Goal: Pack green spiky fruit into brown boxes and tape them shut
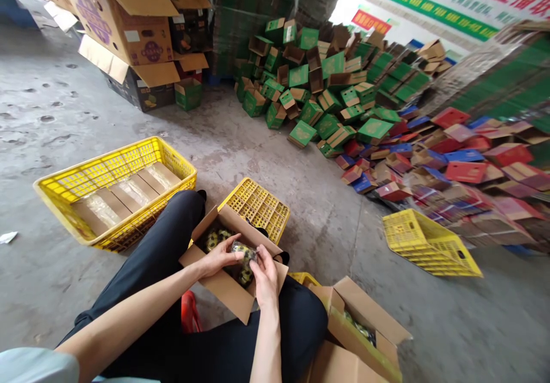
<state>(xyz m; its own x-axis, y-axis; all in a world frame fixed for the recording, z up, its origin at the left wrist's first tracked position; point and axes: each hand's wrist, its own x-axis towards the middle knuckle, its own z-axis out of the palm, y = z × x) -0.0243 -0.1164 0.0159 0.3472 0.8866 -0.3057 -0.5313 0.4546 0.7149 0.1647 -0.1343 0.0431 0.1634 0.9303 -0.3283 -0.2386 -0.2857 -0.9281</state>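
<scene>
Left hand point(220, 258) and right hand point(266, 274) grasp 1 clear packet point(245, 249) at opposite ends over open carton point(230, 295), presumably for steadiness.

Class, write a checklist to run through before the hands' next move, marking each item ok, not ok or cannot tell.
1. Left hand on the clear plastic packet: ok, gripping its left side.
2. Right hand on the same packet: ok, at its right end.
3. Open cardboard box under the hands, flaps away from the opening: ok, spread outward.
4. Packet sealed: cannot tell, too small to judge.
5. Floor free of litter: not ok, a white scrap lies at far left.
</scene>
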